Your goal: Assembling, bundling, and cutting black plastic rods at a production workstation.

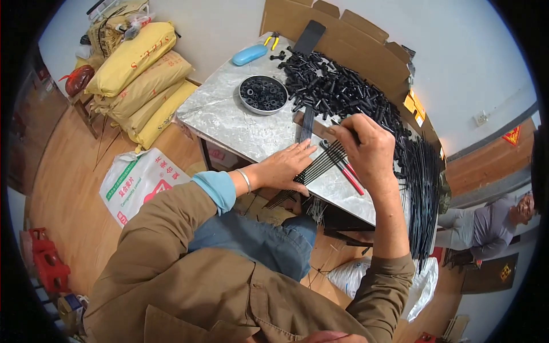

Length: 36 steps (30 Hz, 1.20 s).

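My left hand (283,166) lies on a spread of thin black rods (323,162) at the table's near edge. Its fingers and thumb are stretched out and apart over them. At the rods' far ends my right hand (369,146) is raised, with thumb and fingers pinched together. Something dark shows between those fingers, too small and covered to name. Beneath the right hand lies a tool with red handles (350,176). A second bundle of dark rods (307,124) points away from me, beside a brown flat strip (313,127).
Black tubular parts (337,83) are heaped before a cardboard barrier (360,35). A round dish (264,108) holds black rings. A blue case (250,55) and yellow-handled pliers (274,40) lie behind it. Long black rods (422,194) overhang at right. Stacked sacks (143,74) stand left; a person (497,223) is at right.
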### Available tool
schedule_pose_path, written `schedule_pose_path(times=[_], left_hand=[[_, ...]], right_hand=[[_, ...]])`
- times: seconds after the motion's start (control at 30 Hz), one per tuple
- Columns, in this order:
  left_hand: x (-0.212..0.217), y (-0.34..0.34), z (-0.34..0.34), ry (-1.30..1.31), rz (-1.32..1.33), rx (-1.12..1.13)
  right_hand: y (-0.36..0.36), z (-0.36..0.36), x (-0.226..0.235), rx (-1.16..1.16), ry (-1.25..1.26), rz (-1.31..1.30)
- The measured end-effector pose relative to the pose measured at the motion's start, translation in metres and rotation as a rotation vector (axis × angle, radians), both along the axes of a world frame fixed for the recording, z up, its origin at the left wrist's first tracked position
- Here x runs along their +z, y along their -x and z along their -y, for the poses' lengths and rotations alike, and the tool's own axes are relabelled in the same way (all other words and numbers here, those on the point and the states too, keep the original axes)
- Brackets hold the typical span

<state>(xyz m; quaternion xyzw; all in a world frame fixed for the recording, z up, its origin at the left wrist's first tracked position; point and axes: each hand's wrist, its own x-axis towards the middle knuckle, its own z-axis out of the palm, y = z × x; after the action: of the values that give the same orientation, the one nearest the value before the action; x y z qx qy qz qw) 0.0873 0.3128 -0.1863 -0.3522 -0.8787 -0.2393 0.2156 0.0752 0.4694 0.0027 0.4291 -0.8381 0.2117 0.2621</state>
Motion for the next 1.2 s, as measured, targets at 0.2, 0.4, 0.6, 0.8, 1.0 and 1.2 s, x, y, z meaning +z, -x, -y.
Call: schedule_pose_path(times=[0.2,0.4,0.6,0.8,1.0,1.2], left_hand=[[0.002,-0.007,0.001,0.000,-0.104,0.043],[-0.008,-0.005,0.004,0.016,-0.031,0.157],[-0.009,-0.001,0.010,0.008,-0.025,0.088],[-0.010,0.003,0.011,0.036,-0.071,0.062],[-0.004,0.009,0.020,0.086,-0.070,0.049],[-0.001,0.010,0.018,0.048,-0.049,-0.033]], right_hand=[[-0.008,-0.001,0.012,-0.054,0.027,0.325],[-0.009,-0.002,0.014,-0.054,0.110,0.543],[-0.011,0.002,0.009,-0.102,0.105,0.404],[-0.007,0.002,0.007,-0.119,0.140,0.391],[-0.006,0.012,0.010,-0.100,0.124,0.381],[-0.005,0.011,0.010,-0.086,0.153,0.508]])
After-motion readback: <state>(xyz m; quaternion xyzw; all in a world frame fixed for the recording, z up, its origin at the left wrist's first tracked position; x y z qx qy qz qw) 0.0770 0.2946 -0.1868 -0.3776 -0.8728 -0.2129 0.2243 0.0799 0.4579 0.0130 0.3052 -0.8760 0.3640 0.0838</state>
